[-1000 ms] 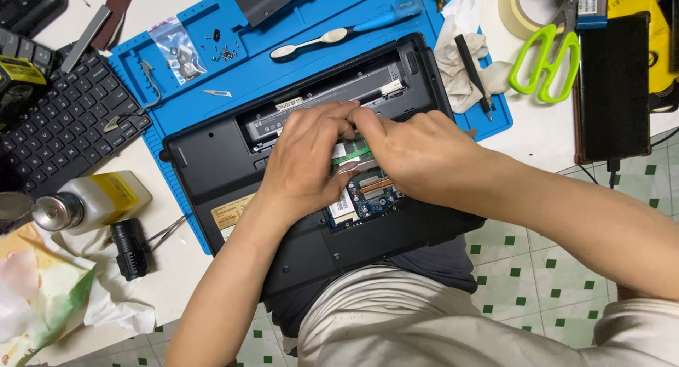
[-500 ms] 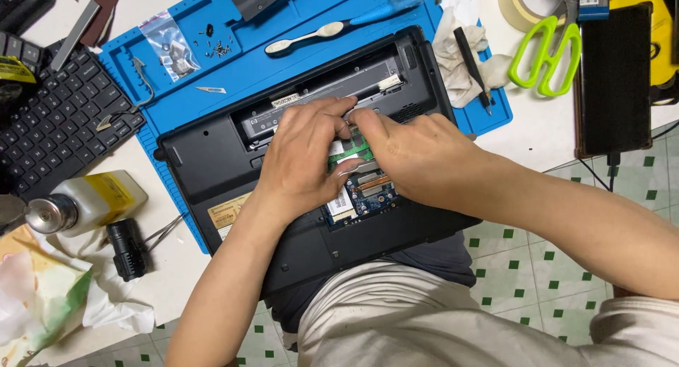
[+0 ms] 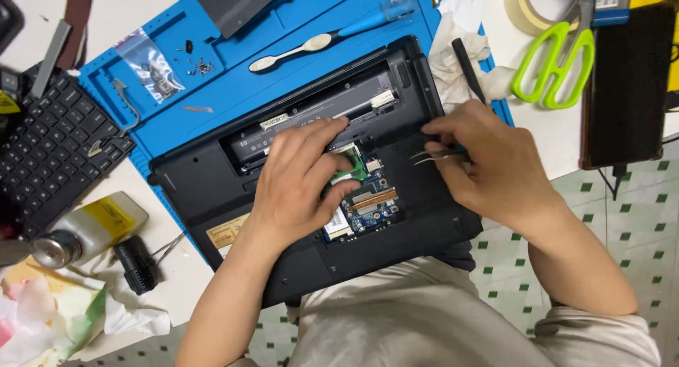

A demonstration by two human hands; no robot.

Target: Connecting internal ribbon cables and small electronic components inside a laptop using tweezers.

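Note:
A black laptop (image 3: 212,186) lies bottom-up on a blue work mat (image 3: 233,77), its hatch open onto circuit boards (image 3: 371,204). My left hand (image 3: 300,179) rests on the opening, fingers closed around a small green card (image 3: 348,170) in its slot. My right hand (image 3: 491,165) is off to the right over the laptop's edge, pinching metal tweezers (image 3: 428,155) whose tips point left toward the boards.
A white spudger (image 3: 290,52), a bag of screws (image 3: 150,62) and loose screws lie on the mat. A detached keyboard (image 3: 49,151), a bottle (image 3: 85,232) and cloths are at left. Green scissors (image 3: 555,59), tape (image 3: 530,6) and a black slab (image 3: 626,84) sit right.
My right hand has pulled away from the open bay to the right with the tweezers. My left hand stays on the green card. The view has shifted slightly.

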